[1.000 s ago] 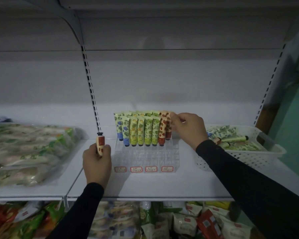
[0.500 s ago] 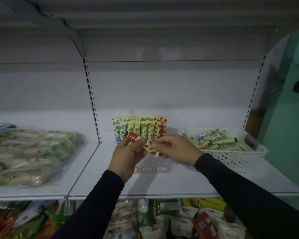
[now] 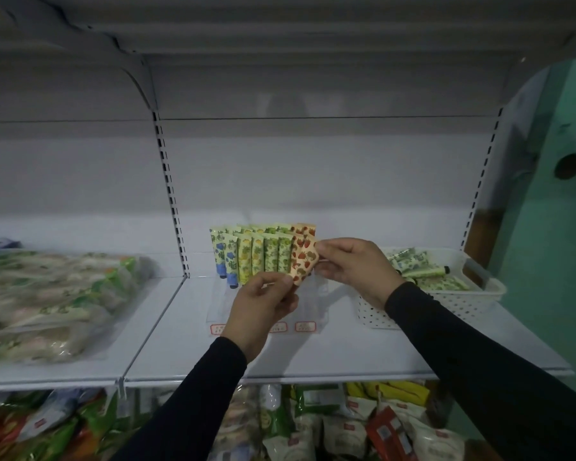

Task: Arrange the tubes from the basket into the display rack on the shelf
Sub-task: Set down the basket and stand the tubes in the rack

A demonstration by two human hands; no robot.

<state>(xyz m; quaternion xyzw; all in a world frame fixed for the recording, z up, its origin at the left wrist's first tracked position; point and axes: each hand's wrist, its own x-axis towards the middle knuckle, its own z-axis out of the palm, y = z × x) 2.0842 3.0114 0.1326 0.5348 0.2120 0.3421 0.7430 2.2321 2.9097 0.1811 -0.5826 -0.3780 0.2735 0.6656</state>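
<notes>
I observed both hands on one strawberry-print tube (image 3: pixel 302 261), held tilted in front of the clear display rack (image 3: pixel 316 302). The left hand (image 3: pixel 263 306) had its fingers curled round the tube's lower end; the right hand (image 3: pixel 353 264) pinched its upper, crimped end. Behind it, blue, yellow and green tubes (image 3: pixel 251 257) stood upright in the rack's far rows. The white basket (image 3: pixel 459 302) sat to the right on the shelf (image 3: pixel 346 351), with more tubes lying inside.
</notes>
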